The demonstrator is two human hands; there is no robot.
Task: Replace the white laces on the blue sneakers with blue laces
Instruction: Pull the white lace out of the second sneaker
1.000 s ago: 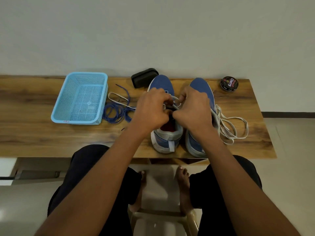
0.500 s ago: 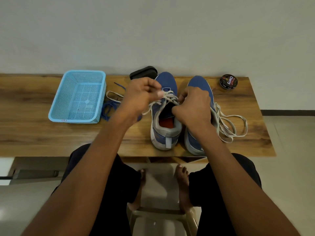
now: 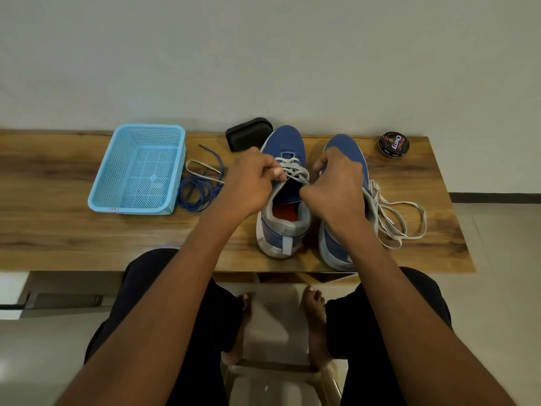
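Left hand (image 3: 251, 183) pinches the white lace (image 3: 292, 169) on the left blue mesh sneaker (image 3: 285, 197), probably to pull it free; right hand (image 3: 336, 189) curls around that shoe's collar, steadying it. Coiled blue laces (image 3: 197, 191) wait on the wooden desk (image 3: 58, 230) beside it.

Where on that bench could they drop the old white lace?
Bare wood lies left of the blue basket, and along the near edge in front of it. Around the sneakers it is crowded: blue laces, loose white lace, polish tin.
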